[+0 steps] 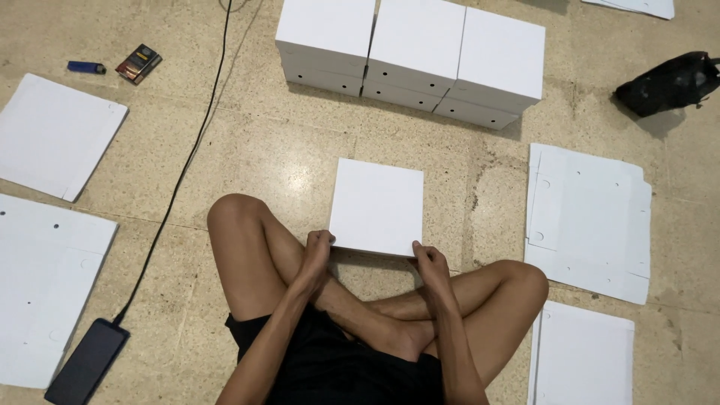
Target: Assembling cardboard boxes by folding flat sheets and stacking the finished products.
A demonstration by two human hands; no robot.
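Box [377,206], white and square, sits on the floor [285,157] right in front of the person's crossed legs, its near edge against both hands and the rest of it stretching away from them. From the head camera, looking down, the left hand [318,251] is curled shut at the near left corner, fingers folded over the edge so it looks like a pinch on the cardboard. The right hand [427,262] is at the near right corner, fingers bent and closed on that edge as well. Both hands meet the box at about the same reach; neither is clearly nearer. The box lies ahead of the fingertips, a touch left of the body's midline, and it is close to square, so no long axis stands out.

Farther off, beyond the box, a stack of finished white boxes [411,56] stands in a row, well apart from the hands. Flat blanks [589,217] lie to the right, another sheet [585,356] just beside the right knee, and more sheets [49,285] to the left. A phone [86,361] rests near the left hip with a black cable [191,150] running up across the floor. A blue lighter [86,67] and a small pack [139,63] lie at the far left, a black bag [667,82] at the far right.
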